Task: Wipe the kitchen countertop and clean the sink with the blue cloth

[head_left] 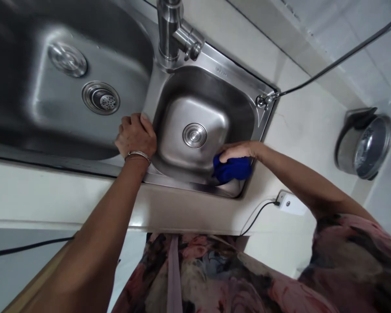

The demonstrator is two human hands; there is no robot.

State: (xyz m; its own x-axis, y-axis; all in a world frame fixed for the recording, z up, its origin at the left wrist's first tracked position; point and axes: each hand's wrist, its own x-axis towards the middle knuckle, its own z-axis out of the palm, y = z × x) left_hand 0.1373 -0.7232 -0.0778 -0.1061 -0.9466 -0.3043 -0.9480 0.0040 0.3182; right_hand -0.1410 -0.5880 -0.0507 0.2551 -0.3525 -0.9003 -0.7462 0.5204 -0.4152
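From where I stand, the right hand (237,150) has a blue cloth (233,171) under its palm, the thumb lying over the bunched fabric and the fingers closed in around it; how tightly they press I cannot tell, since the cloth hides part of the grip. The cloth sits at the near right corner of the small basin (208,114), partly against its inner wall and partly up over the steel rim (182,184).

The left hand (137,134) rests on the ridge between the two basins, fingers bent over toward the large basin (130,82) and thumb laid alongside. I see no loose item in it, though I cannot tell whether it actually grips the edge. A silvery bracelet (139,154) circles that wrist.

In the small basin a round drain strainer (194,135) sits in the floor. The large basin has its own drain (101,98), with a round metal drain cover (67,59) lying beside it. A brushed metal faucet (169,34) rises behind the ridge, and a small chrome fitting (262,101) stands at the far right corner of the sink.

On the pale countertop (299,113) to the right there is a metal pot (350,150) with a dark handle, and nearer the person a white box-shaped device (290,203) with a black cable (259,215) plugged into it
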